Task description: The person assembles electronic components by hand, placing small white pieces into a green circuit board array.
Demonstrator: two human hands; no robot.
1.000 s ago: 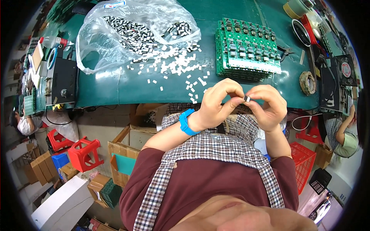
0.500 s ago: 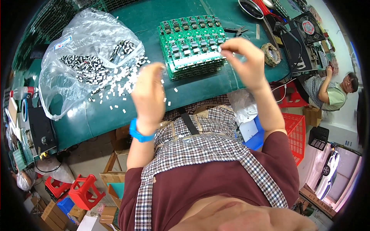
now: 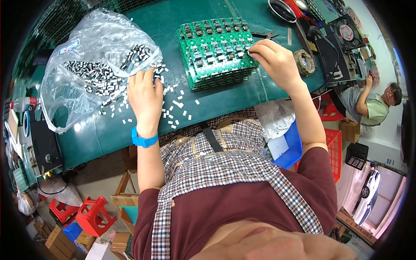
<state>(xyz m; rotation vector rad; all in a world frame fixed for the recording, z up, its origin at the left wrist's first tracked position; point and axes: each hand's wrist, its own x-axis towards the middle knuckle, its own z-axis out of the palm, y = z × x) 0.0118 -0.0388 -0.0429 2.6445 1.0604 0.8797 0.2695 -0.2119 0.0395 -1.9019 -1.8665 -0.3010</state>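
1. Left hand (image 3: pixel 145 93): palm down at scattered small pieces (image 3: pixel 177 104) near the counter's (image 3: pixel 229 97) front edge (cannot tell whether it holds one).
2. Right hand (image 3: pixel 273 60): fingertips narrowed at the circuit-board stack (image 3: pixel 216 50), contents unclear.
3. Stack: behind that edge.

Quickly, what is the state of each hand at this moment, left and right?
Left hand: open, over the small parts; any grip underneath is hidden.
Right hand: closed, at the circuit-board stack; whether it holds something cannot be told.
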